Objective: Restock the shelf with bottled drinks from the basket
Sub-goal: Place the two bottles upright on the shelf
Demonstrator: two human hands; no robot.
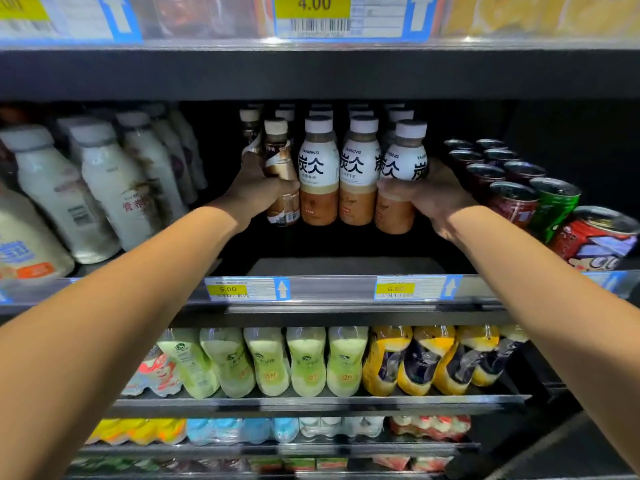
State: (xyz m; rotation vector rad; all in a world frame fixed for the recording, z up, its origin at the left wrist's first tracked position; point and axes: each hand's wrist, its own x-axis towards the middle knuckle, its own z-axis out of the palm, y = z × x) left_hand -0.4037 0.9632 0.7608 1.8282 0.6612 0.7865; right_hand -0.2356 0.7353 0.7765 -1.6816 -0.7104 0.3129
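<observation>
Hands: both arms reach deep into the middle shelf [346,266], one on each flank of a front row of bottles.
Left hand: the left hand [254,188] is wrapped around the brown-labelled bottle [281,174] at the left end of the row, fingers curled behind it, thumb side toward us.
Right hand: the right hand [433,197] is closed on the rightmost latte bottle [401,178], thumb lying across its tan lower half, fingers hidden round the far side.
Between the hands: two more latte bottles [337,174] stand upright, white caps up, touching one another and the gripped ones.
Behind: further rows of the same white-capped bottles [360,114] run back into the dark toward the rear edge.
Position on shelf: the row sits well back from the front edge, with bare shelf floor in front of it.
Left neighbours: milky white bottles [104,181] lean in rows toward the shelf's left end.
Right neighbours: cans [512,188], dark red and one green, line up toward the right end.
Front edge: price tags [247,289] reading 5.00 and 6.00 clip to the rail.
Below: green and yellow drink bottles [308,362] fill the next shelf down.
Basket: out of view.
</observation>
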